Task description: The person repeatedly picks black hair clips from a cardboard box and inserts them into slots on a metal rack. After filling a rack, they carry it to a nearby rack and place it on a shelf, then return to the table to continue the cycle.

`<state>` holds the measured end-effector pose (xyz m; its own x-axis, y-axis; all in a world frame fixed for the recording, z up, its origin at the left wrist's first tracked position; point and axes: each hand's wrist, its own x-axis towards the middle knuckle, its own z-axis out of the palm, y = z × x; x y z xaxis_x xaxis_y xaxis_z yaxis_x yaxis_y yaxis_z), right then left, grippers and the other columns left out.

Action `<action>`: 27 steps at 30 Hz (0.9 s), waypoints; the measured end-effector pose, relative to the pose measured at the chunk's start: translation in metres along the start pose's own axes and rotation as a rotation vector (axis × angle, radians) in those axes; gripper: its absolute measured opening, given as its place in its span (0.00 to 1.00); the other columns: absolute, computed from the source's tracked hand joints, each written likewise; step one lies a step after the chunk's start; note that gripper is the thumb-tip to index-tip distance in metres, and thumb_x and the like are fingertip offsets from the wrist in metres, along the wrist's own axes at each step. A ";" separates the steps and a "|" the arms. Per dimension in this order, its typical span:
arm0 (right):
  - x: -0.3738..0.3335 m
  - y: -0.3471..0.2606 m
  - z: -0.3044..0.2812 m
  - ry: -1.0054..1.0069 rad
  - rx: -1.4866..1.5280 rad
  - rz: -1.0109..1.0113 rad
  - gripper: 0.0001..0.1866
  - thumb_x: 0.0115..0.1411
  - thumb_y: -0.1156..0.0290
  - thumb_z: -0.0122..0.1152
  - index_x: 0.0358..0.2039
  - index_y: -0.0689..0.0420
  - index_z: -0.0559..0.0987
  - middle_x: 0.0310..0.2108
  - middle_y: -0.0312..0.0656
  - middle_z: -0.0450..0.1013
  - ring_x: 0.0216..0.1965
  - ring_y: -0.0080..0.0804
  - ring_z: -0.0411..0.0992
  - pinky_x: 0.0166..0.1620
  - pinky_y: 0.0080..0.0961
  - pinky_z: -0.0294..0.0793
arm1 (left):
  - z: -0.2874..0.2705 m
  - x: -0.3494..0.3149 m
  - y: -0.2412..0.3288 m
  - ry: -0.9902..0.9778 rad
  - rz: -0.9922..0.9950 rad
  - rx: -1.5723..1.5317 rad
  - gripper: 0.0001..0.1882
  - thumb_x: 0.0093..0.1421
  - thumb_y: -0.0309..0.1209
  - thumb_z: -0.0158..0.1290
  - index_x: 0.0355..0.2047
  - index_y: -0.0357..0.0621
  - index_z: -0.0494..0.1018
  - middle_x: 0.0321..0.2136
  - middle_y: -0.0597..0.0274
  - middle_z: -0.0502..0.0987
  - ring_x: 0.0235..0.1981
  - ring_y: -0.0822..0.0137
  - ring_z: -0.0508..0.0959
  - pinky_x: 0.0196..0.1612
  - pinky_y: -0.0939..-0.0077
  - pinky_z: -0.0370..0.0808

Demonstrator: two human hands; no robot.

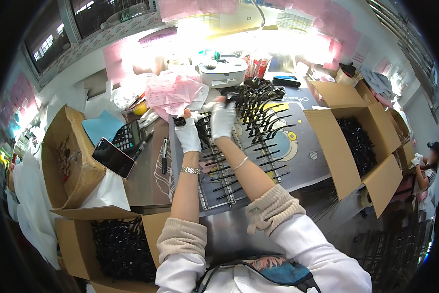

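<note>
Left hand [188,136] and right hand [223,121] curl fingers by black pieces [251,111], hold unclear.

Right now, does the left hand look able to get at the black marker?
Probably yes. The black marker lies uncovered, to the left of the left hand and a little nearer the person's body; nothing visible seems to block the way.

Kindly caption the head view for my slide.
White-gloved left hand and right hand above slender black pieces across silvery metal rails.
</note>
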<state>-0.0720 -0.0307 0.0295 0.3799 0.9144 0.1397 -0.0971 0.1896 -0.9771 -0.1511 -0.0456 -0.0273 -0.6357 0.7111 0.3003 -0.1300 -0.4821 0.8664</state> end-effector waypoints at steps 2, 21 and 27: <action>-0.006 -0.021 -0.020 -0.130 0.467 0.308 0.12 0.71 0.63 0.51 0.30 0.54 0.70 0.20 0.31 0.65 0.19 0.21 0.61 0.23 0.21 0.60 | 0.002 0.003 -0.001 0.045 -0.015 -0.104 0.25 0.67 0.49 0.55 0.20 0.47 0.66 0.20 0.74 0.70 0.25 0.78 0.66 0.32 0.78 0.63; 0.042 -0.222 -0.417 0.115 -1.354 -0.744 0.09 0.64 0.65 0.60 0.32 0.56 0.75 0.18 0.49 0.75 0.22 0.53 0.76 0.26 0.43 0.75 | 0.000 0.021 -0.035 -0.080 0.224 0.705 0.09 0.56 0.20 0.54 0.37 0.30 0.78 0.34 0.50 0.81 0.33 0.59 0.80 0.43 0.65 0.76; 0.133 -0.225 -0.456 0.087 -1.925 -0.398 0.45 0.51 0.42 0.70 0.61 0.59 0.71 0.61 0.51 0.68 0.61 0.46 0.67 0.62 0.42 0.67 | -0.052 0.065 0.015 0.098 -0.588 -0.784 0.30 0.73 0.54 0.37 0.15 0.53 0.60 0.11 0.70 0.63 0.11 0.72 0.60 0.20 0.72 0.62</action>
<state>0.4200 -0.1150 0.1946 0.1660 0.8969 0.4100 0.9267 -0.2840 0.2461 -0.2341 -0.0330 -0.0159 -0.3637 0.9178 -0.1595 -0.8911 -0.2929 0.3466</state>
